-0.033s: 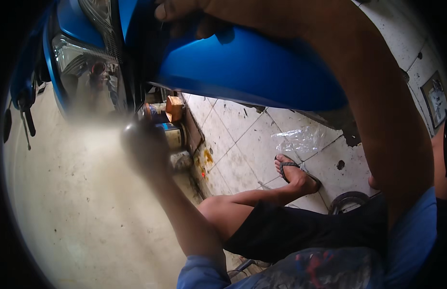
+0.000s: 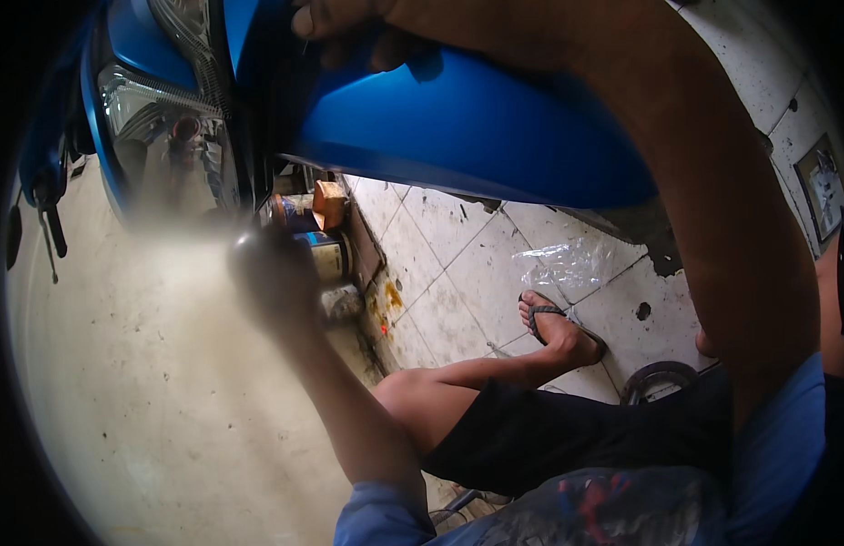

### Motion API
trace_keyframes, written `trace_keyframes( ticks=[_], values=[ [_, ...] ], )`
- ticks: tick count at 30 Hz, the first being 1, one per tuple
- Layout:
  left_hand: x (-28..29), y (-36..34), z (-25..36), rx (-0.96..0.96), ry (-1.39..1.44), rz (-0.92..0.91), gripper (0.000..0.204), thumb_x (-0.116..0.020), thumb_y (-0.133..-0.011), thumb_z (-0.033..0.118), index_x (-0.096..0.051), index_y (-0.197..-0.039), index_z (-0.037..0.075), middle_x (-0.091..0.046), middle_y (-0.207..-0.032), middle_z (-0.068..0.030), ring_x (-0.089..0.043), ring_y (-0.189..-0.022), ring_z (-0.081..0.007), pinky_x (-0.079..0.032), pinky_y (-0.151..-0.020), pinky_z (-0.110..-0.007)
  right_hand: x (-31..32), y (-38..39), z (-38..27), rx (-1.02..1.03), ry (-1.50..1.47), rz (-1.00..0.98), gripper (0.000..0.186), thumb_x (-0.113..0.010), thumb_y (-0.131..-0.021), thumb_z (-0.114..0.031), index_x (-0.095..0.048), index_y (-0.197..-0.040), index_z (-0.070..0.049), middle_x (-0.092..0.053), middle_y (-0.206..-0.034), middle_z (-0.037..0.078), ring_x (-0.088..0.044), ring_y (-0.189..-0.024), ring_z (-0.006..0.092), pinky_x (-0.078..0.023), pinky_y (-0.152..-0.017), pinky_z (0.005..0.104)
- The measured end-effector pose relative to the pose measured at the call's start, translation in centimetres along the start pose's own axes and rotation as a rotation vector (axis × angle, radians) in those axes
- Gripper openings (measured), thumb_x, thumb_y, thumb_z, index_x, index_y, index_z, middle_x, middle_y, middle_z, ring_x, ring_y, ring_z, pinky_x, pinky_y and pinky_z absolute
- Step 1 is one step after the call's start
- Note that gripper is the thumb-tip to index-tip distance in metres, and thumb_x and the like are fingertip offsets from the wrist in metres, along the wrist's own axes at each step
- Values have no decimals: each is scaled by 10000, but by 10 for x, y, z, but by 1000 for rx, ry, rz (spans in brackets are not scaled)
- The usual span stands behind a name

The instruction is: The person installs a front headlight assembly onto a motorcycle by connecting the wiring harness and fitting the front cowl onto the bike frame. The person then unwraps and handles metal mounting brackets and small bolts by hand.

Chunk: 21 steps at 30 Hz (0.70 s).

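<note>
A glossy blue motorcycle fender [image 2: 477, 127] spans the upper middle. My right hand [image 2: 376, 27] is at its top left, fingers curled over it; the top of the hand is cut off by the picture's edge. Left of the fender are a clear headlight [image 2: 172, 136] and blue body panels [image 2: 135, 36]. Just below the headlight is my left hand [image 2: 281, 273], closed, dark and blurred. A shiny rounded spot shows at its front, and I cannot make out what it holds. A pale smear hides the headlight's lower edge.
Paint-smeared cans [image 2: 326, 257] and an orange-brown box [image 2: 329, 205] stand behind my left hand. Clear crumpled plastic [image 2: 568, 264] lies on the stained tiled floor [image 2: 440, 318], near a foot in a sandal [image 2: 554, 318]. A brake lever [image 2: 53, 241] hangs at far left.
</note>
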<state>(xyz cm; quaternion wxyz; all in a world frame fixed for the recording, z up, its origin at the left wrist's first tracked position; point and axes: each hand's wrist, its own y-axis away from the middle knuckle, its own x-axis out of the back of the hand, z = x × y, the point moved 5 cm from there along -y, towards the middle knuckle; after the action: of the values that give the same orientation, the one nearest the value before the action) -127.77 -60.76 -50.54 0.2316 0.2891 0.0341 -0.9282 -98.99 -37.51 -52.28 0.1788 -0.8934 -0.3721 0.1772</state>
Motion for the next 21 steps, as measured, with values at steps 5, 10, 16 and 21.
trace_keyframes(
  ticks=[5, 10, 16, 21],
  values=[
    [-5, -2, -1, -79, -43, 66, 491, -497, -978, 365, -492, -1253, -42, -415, -793, -46, -401, -732, -152, -376, -724, -302, -3, -22, 10, 31, 11, -26, 475, -577, -880, -96, -464, -1303, 89, -676, -900, 179, -675, -717, 201, -529, -601, 307],
    [-16, 6, 0, -143, -94, 200, 543, -507, -966, 404, -479, -1292, -30, -463, -930, -92, -428, -737, -158, -388, -718, -298, 2, 2, -11, -70, -32, -27, 538, -580, -865, -95, -413, -1342, 92, -671, -946, 186, -669, -717, 201, -523, -598, 296],
    [-29, 6, -10, -224, -123, 342, 608, -519, -952, 450, -463, -1339, -15, -521, -1095, -148, -460, -742, -165, -402, -710, -294, -5, 5, -18, -132, -175, -9, 558, -602, -849, -70, -402, -1349, 79, -627, -1127, 217, -658, -750, 196, -521, -595, 277],
    [-28, 15, -2, -311, -153, 483, 663, -529, -941, 489, -449, -1379, -3, -569, -1233, -194, -486, -746, -172, -414, -704, -291, -18, -8, -25, -197, -159, -37, 581, -638, -843, -60, -396, -1356, 68, -612, -1194, 215, -640, -755, 180, -520, -588, 260]
  ],
)
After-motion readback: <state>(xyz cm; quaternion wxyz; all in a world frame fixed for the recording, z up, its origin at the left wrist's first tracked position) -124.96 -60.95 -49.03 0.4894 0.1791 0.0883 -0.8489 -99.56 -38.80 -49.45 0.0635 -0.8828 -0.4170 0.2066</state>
